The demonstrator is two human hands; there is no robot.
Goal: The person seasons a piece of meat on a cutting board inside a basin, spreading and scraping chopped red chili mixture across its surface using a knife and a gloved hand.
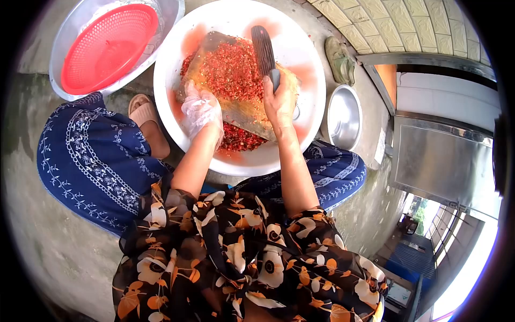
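Concrete floor [43, 252] lies underfoot, and on it I note a wide white basin [300, 59] set between the knees. Within it sits a cutting board [252, 115] heaped with chopped red chili [230, 70]. That mash looks wet, loose and slippery; I judge it can only be scooped or pressed together, not pinched. My right hand [279, 102] is clamped around the handle of a cleaver [263, 48], whose dark blade points away over the heap; the handle is the sound place to hold, and the tool looks heavy. My left hand [201, 110], in a thin plastic glove, rests half-open with fingers bent on the near left edge of the chili. A red colander [107, 48] sits in a metal bowl [61, 64] off to the left, a smaller steel bowl [343, 118] to the right.
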